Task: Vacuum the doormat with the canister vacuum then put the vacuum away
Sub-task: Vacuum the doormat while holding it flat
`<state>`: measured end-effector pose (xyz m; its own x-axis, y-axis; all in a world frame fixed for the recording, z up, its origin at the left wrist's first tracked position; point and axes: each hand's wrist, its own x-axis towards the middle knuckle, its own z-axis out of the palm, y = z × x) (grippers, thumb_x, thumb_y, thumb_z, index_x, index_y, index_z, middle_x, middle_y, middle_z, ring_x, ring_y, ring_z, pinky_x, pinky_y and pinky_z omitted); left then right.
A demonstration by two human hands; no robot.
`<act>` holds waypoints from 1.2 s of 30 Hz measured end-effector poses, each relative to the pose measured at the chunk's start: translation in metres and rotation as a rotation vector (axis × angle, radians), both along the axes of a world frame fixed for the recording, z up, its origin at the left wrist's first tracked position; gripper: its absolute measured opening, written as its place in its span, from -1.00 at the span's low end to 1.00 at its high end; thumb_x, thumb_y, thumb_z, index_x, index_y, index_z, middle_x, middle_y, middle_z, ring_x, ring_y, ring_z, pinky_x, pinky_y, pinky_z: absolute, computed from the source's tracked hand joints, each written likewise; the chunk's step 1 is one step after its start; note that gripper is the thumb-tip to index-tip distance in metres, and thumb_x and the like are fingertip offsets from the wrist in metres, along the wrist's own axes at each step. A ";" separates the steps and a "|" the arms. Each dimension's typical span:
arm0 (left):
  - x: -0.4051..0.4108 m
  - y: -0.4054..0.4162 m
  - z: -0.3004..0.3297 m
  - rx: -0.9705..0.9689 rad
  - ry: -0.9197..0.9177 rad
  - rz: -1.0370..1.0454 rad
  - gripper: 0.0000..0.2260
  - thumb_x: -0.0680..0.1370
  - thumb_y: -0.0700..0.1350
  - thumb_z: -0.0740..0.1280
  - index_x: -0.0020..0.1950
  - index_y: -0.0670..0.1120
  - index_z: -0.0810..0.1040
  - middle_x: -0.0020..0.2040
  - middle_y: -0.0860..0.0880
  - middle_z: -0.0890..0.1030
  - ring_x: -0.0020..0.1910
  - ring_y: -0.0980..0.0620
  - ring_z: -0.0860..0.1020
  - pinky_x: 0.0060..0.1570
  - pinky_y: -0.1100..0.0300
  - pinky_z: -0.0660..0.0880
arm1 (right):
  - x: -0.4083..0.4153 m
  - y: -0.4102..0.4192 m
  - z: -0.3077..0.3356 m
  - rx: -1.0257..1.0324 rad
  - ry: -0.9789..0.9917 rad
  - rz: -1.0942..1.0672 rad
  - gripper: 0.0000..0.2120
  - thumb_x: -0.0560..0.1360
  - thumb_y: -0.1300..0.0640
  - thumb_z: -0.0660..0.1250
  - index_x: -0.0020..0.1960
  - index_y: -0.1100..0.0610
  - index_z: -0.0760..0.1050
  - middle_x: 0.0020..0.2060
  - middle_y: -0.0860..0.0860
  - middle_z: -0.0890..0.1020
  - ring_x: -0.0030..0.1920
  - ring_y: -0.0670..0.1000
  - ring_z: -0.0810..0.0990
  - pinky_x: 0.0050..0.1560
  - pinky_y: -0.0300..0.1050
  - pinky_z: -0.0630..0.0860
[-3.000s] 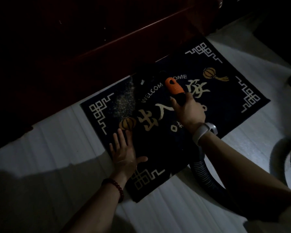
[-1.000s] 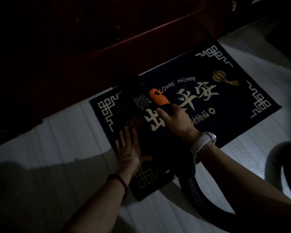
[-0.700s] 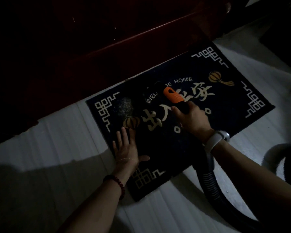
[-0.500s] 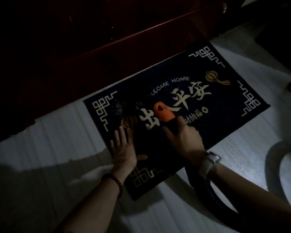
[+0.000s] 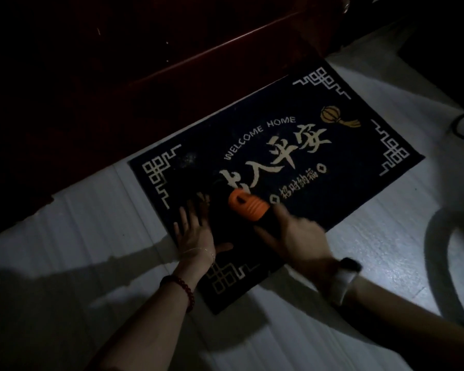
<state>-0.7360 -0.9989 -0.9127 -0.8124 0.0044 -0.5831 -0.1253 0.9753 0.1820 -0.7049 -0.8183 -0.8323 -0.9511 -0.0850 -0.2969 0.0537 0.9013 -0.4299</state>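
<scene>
Fingers (image 5: 184,218) of left hand (image 5: 196,236) spread flat, pressing doormat (image 5: 346,162) near edge, pinning it to floor (image 5: 91,223). Just right, orange vacuum handle (image 5: 248,207) over mat's lower-left area; right hand (image 5: 299,236) blurred, fingers wrapped round black part behind it. Nozzle itself lost in dark. Faint specks near upper-left corner pattern suggest cleaning unfinished. Hose (image 5: 439,263) loops on floor at far right. Putting vacuum away not yet started.

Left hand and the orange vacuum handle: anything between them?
Head view: only bare dark doormat pile between the left hand, flat on the mat, and the orange vacuum handle gripped by the right hand.
</scene>
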 end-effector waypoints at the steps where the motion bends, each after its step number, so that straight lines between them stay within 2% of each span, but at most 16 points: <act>1: 0.000 -0.001 0.000 0.005 -0.001 0.000 0.03 0.39 0.20 0.38 0.48 -0.08 -0.33 0.50 -0.15 -0.32 0.48 -0.14 -0.30 0.44 -0.08 -0.21 | -0.007 0.015 -0.001 -0.039 -0.022 -0.086 -0.64 0.51 -0.14 0.18 0.22 0.01 0.27 -0.25 -0.12 0.49 -0.32 -0.07 0.52 -0.34 -0.22 0.45; 3: -0.001 -0.001 -0.001 0.007 -0.009 -0.006 0.03 0.39 0.21 0.38 0.49 -0.09 -0.32 0.49 -0.15 -0.34 0.48 -0.14 -0.31 0.44 -0.07 -0.20 | -0.025 0.044 -0.002 -0.084 -0.025 -0.312 -0.63 0.51 -0.09 0.22 0.24 0.05 0.29 -0.25 -0.08 0.49 -0.35 -0.08 0.49 -0.42 -0.24 0.39; 5: -0.001 -0.001 -0.002 0.009 -0.016 -0.008 0.03 0.39 0.21 0.38 0.49 -0.09 -0.32 0.49 -0.15 -0.34 0.48 -0.14 -0.31 0.44 -0.07 -0.21 | -0.029 0.051 -0.003 -0.042 0.028 -0.415 -0.61 0.51 -0.07 0.23 0.25 0.09 0.29 -0.19 0.00 0.50 -0.34 -0.05 0.48 -0.43 -0.22 0.36; 8: -0.002 -0.001 -0.002 0.020 -0.006 0.005 0.02 0.39 0.20 0.38 0.49 -0.09 -0.30 0.50 -0.16 -0.32 0.48 -0.14 -0.31 0.44 -0.08 -0.21 | -0.003 0.018 -0.003 -0.078 0.013 -0.219 -0.62 0.51 -0.09 0.20 0.25 0.04 0.25 -0.16 -0.03 0.51 -0.30 -0.08 0.51 -0.34 -0.24 0.44; 10: -0.001 -0.001 -0.001 0.016 -0.005 -0.002 0.02 0.38 0.21 0.38 0.50 -0.08 -0.31 0.50 -0.17 -0.31 0.48 -0.15 -0.31 0.44 -0.09 -0.22 | 0.020 0.000 -0.003 -0.003 -0.018 -0.006 -0.65 0.51 -0.16 0.16 0.21 0.00 0.25 -0.15 -0.06 0.53 -0.26 -0.06 0.54 -0.26 -0.20 0.50; 11: 0.000 -0.001 -0.001 0.012 -0.008 -0.002 0.03 0.38 0.21 0.39 0.50 -0.08 -0.31 0.50 -0.17 -0.31 0.48 -0.15 -0.31 0.44 -0.09 -0.22 | 0.023 0.003 -0.004 0.024 -0.010 0.021 -0.65 0.51 -0.18 0.15 0.18 0.00 0.26 -0.15 -0.06 0.55 -0.25 -0.04 0.55 -0.24 -0.16 0.52; 14: 0.000 -0.002 -0.003 0.016 0.003 0.000 0.02 0.39 0.20 0.39 0.49 -0.10 -0.31 0.50 -0.16 -0.32 0.48 -0.13 -0.30 0.44 -0.08 -0.21 | -0.001 0.037 -0.004 0.005 -0.018 -0.191 -0.65 0.51 -0.13 0.20 0.16 0.07 0.30 -0.31 -0.07 0.49 -0.37 -0.05 0.49 -0.41 -0.19 0.41; 16: 0.000 -0.003 -0.004 0.017 0.000 -0.017 0.02 0.40 0.21 0.37 0.49 -0.10 -0.32 0.49 -0.16 -0.34 0.48 -0.14 -0.30 0.44 -0.07 -0.22 | -0.015 0.055 -0.003 -0.004 0.022 -0.380 -0.64 0.51 -0.09 0.23 0.17 0.13 0.31 -0.31 -0.04 0.48 -0.41 -0.07 0.41 -0.45 -0.21 0.29; 17: 0.000 -0.003 -0.004 0.012 0.002 -0.020 0.02 0.40 0.21 0.37 0.49 -0.10 -0.32 0.49 -0.16 -0.34 0.48 -0.14 -0.30 0.44 -0.07 -0.21 | -0.016 0.053 -0.003 0.001 0.049 -0.411 -0.64 0.52 -0.08 0.23 0.16 0.14 0.31 -0.27 0.01 0.51 -0.40 -0.04 0.42 -0.43 -0.20 0.31; 20: 0.000 -0.002 -0.006 0.005 0.012 -0.009 0.01 0.40 0.20 0.38 0.49 -0.09 -0.31 0.49 -0.15 -0.34 0.48 -0.13 -0.30 0.44 -0.06 -0.21 | 0.007 0.027 -0.004 -0.030 0.023 -0.264 -0.67 0.52 -0.12 0.19 0.08 0.11 0.28 -0.23 0.05 0.54 -0.31 0.09 0.55 -0.32 -0.04 0.50; 22: 0.000 -0.002 -0.007 0.010 0.010 0.001 0.00 0.41 0.19 0.37 0.49 -0.09 -0.31 0.49 -0.15 -0.34 0.48 -0.13 -0.31 0.44 -0.07 -0.21 | 0.020 0.025 -0.004 0.001 -0.033 -0.162 -0.66 0.52 -0.17 0.14 0.07 0.09 0.28 -0.23 0.05 0.55 -0.25 0.11 0.58 -0.28 -0.03 0.50; 25: 0.000 -0.004 -0.007 0.010 -0.002 -0.012 0.01 0.40 0.23 0.35 0.49 -0.10 -0.32 0.49 -0.16 -0.35 0.48 -0.14 -0.31 0.44 -0.08 -0.21 | 0.005 0.058 -0.003 0.075 0.015 -0.308 -0.63 0.52 -0.17 0.14 0.08 0.13 0.30 -0.23 0.12 0.56 -0.21 0.20 0.57 -0.31 -0.09 0.36; 28: 0.000 -0.004 -0.007 0.010 -0.013 -0.026 0.01 0.40 0.24 0.35 0.49 -0.10 -0.32 0.49 -0.17 -0.35 0.48 -0.15 -0.31 0.44 -0.08 -0.21 | -0.012 0.070 -0.002 0.092 0.071 -0.495 -0.60 0.53 -0.15 0.14 0.15 0.17 0.30 -0.20 0.14 0.56 -0.26 0.19 0.52 -0.31 -0.08 0.34; 31: -0.001 -0.003 -0.005 -0.007 -0.023 -0.024 0.00 0.41 0.22 0.35 0.48 -0.10 -0.33 0.48 -0.16 -0.36 0.48 -0.14 -0.31 0.44 -0.08 -0.20 | -0.005 0.047 -0.007 0.000 0.055 -0.408 -0.67 0.54 -0.10 0.15 0.12 0.16 0.29 -0.23 0.05 0.51 -0.36 0.03 0.47 -0.41 -0.17 0.35; 34: -0.001 -0.002 -0.005 -0.012 -0.034 -0.017 0.00 0.42 0.21 0.35 0.48 -0.09 -0.33 0.48 -0.15 -0.37 0.47 -0.14 -0.32 0.44 -0.08 -0.21 | 0.015 0.030 -0.014 -0.070 -0.023 -0.247 -0.68 0.55 -0.07 0.14 0.18 0.13 0.27 -0.12 0.09 0.56 -0.21 0.11 0.56 -0.24 -0.03 0.50; 36: -0.002 -0.002 -0.005 -0.013 -0.038 -0.015 0.01 0.41 0.22 0.35 0.48 -0.09 -0.33 0.48 -0.15 -0.37 0.47 -0.14 -0.32 0.44 -0.08 -0.21 | 0.022 0.037 -0.016 -0.138 -0.004 -0.271 -0.63 0.54 -0.07 0.16 0.26 0.10 0.26 -0.05 0.11 0.59 -0.14 0.12 0.57 -0.20 -0.06 0.48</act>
